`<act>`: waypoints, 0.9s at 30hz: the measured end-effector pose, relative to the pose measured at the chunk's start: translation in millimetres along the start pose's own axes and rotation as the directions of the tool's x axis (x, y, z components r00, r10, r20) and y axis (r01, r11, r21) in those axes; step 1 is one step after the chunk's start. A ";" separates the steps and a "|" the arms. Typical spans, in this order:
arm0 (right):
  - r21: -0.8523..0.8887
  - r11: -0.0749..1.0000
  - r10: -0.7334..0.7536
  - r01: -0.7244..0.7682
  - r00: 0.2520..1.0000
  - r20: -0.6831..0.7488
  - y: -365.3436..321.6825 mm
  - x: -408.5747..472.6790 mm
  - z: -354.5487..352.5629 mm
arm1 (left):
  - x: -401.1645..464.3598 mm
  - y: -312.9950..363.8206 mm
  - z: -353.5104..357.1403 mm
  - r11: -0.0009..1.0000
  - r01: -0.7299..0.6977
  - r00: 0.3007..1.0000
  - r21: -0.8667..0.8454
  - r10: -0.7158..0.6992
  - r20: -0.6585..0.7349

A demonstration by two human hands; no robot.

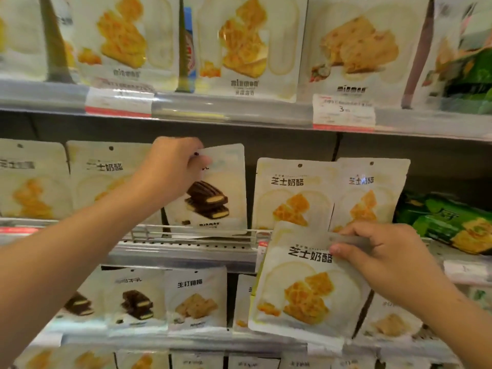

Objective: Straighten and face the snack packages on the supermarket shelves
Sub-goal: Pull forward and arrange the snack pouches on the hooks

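My left hand [173, 169] grips the top left corner of a white pouch with a chocolate biscuit picture [215, 193], which stands on the middle shelf [186, 249]. My right hand [380, 251] pinches the top right edge of a white pouch with a yellow cracker picture [303, 286], held in front of the shelf edge and tilted slightly. Behind it two matching yellow cracker pouches [295, 195] stand upright on the middle shelf, the right one [370, 193] overlapping the left.
More yellow cracker pouches [34, 182] fill the middle shelf's left. Green packs [447, 222] lie at the right. The upper shelf [239, 110] carries larger pouches and price tags [343, 113]. The lower shelf holds chocolate [135, 302] and pale biscuit pouches [197, 299].
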State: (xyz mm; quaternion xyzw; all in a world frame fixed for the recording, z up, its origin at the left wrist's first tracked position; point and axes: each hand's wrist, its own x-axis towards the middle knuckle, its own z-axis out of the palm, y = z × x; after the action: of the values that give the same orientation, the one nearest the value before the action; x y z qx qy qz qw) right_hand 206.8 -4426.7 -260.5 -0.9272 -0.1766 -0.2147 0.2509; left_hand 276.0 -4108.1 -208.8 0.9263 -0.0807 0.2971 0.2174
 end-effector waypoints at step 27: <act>-0.241 0.936 -0.341 0.257 0.830 -0.441 -138.1 112.8 61.9 | -150.7 -149.8 -113.6 0.981 0.122 0.992 0.151 -0.122 -0.008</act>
State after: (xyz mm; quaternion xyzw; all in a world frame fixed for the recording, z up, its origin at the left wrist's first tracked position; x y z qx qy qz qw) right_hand 261.2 -4256.3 -200.2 -0.8244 -0.2337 -0.4871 0.1690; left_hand 137.1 -3920.2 -267.4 0.9434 -0.0012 0.2878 0.1646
